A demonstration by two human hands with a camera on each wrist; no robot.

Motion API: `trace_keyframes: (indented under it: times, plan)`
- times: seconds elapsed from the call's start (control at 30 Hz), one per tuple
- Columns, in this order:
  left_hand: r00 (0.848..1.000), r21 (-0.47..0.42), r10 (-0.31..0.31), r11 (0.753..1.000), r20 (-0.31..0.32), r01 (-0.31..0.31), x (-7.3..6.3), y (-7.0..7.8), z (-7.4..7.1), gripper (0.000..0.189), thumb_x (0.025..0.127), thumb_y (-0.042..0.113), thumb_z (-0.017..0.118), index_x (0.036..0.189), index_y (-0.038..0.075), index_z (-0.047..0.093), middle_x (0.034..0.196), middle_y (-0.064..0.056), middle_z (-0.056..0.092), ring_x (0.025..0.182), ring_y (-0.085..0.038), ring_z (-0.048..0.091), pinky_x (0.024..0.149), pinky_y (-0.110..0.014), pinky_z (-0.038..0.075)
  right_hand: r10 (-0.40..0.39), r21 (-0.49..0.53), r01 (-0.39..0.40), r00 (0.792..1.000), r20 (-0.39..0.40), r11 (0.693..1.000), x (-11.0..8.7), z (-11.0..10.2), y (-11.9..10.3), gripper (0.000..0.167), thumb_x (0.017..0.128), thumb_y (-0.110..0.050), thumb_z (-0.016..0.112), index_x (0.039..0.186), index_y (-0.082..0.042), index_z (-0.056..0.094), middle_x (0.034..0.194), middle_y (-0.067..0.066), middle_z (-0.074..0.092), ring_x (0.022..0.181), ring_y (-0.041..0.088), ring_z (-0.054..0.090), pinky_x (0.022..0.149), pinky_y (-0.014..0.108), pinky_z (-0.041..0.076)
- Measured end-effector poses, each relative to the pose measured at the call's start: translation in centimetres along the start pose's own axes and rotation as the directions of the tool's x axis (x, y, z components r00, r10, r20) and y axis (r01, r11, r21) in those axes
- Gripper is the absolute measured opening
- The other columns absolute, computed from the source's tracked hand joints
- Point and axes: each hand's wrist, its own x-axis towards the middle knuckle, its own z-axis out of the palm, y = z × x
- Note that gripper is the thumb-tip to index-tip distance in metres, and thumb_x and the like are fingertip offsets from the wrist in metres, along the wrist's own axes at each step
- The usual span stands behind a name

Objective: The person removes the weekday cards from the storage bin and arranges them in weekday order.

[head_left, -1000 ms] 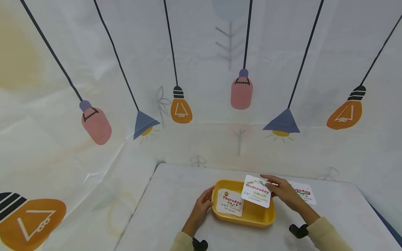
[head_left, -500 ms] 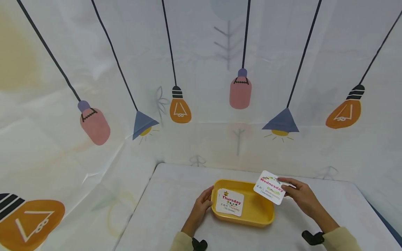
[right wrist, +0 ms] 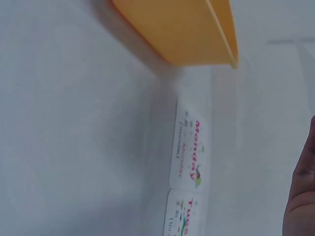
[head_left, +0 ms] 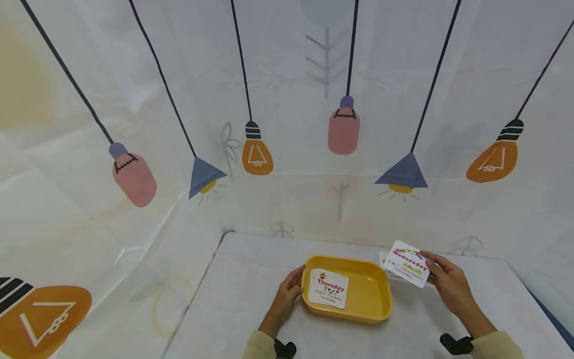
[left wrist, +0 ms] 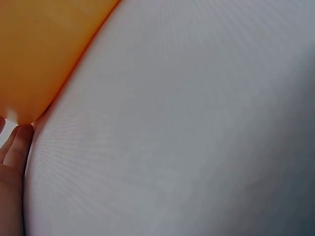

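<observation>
Wednesday card (head_left: 407, 264) has shifted: a second ago over the tray's right half, now out past the tray's right end. Tray (head_left: 369, 294) and left hand (head_left: 288, 290) hardly changed.

Right hand (head_left: 450, 286): pinches the Wednesday card by its right edge, print facing up, card tilted, off to the right of the tray. Left hand: at the tray's left end, fingers fairly straight and touching the outer wall; not wrapped round it as far as the left wrist view shows. Pale sleeves (head_left: 497, 345) and black wrist pieces (head_left: 456, 344) on both arms, nearer the wearer than the tray.

Thursday card (head_left: 329, 289) lies inside the tray, left half, face up. Right of the tray, on the table (head_left: 224, 309): Monday card (right wrist: 189, 147) nearer to it, Tuesday card (right wrist: 183, 219) just beyond, next to Monday. Head view: Wednesday card and right hand hide most of these.

Beyond the tray, a pale backdrop (head_left: 296, 204) printed with hanging lamps: pink bulbs (head_left: 344, 132), blue shades (head_left: 401, 170), orange bulbs (head_left: 257, 157). One large orange bulb print (head_left: 47, 319) well left of the tray.
</observation>
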Motion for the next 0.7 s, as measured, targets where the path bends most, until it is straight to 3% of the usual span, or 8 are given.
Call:
trace_keyframes:
  times: [0.17,0.27,0.4,0.5,0.7]
  plan:
    - [1.000,0.004,0.002,1.000,-0.005,-0.002,0.1,-0.1,-0.1,0.056,0.097,0.010,0.050,0.152,0.016,0.042,0.158,-0.013,0.040,0.144,-0.031,0.043,0.110,-0.031,0.046,0.006,0.092,-0.001,0.999,-0.046,0.996,-0.1,-1.5,0.1,0.038,0.096,-0.016,0.065,0.134,-0.012,0.063,0.109,-0.019,0.063,0.088,0.002,0.071,0.075,0.020,0.059]
    - [1.000,0.005,-0.008,1.000,-0.005,0.008,0.2,-0.1,-0.2,0.055,0.097,0.011,0.050,0.151,0.019,0.043,0.158,-0.010,0.041,0.144,-0.028,0.044,0.110,-0.031,0.045,0.027,0.091,-0.018,0.995,-0.100,0.996,0.1,-2.5,0.2,0.046,0.093,-0.017,0.068,0.139,-0.014,0.060,0.115,-0.017,0.057,0.089,0.000,0.070,0.077,0.018,0.059]
    - [1.000,0.008,-0.017,1.000,-0.002,0.017,0.3,0.0,-0.2,0.055,0.097,0.012,0.051,0.151,0.022,0.043,0.158,-0.007,0.041,0.144,-0.026,0.044,0.111,-0.030,0.045,0.058,0.000,-0.059,0.979,-0.197,0.998,0.6,-4.0,0.5,0.055,0.098,-0.023,0.062,0.150,-0.015,0.046,0.143,-0.001,0.045,0.094,-0.007,0.062,0.078,0.013,0.056]
    - [1.000,0.006,-0.022,1.000,-0.003,0.022,0.2,0.0,-0.2,0.055,0.097,0.012,0.051,0.151,0.022,0.043,0.158,-0.007,0.041,0.144,-0.026,0.044,0.111,-0.031,0.045,0.090,-0.059,-0.109,0.962,-0.258,0.992,0.8,-5.0,0.7,0.056,0.103,-0.025,0.052,0.155,-0.014,0.037,0.161,0.000,0.027,0.095,-0.007,0.054,0.075,0.009,0.054]
    - [0.999,0.011,-0.034,0.999,-0.003,0.034,0.0,0.1,-0.1,0.055,0.098,0.013,0.050,0.151,0.025,0.043,0.158,-0.005,0.041,0.143,-0.025,0.044,0.111,-0.031,0.045,0.131,-0.212,-0.215,0.927,-0.353,0.953,0.8,-6.9,0.4,0.054,0.105,-0.024,0.041,0.156,-0.009,0.031,0.167,0.006,0.016,0.094,-0.010,0.045,0.073,0.005,0.051]
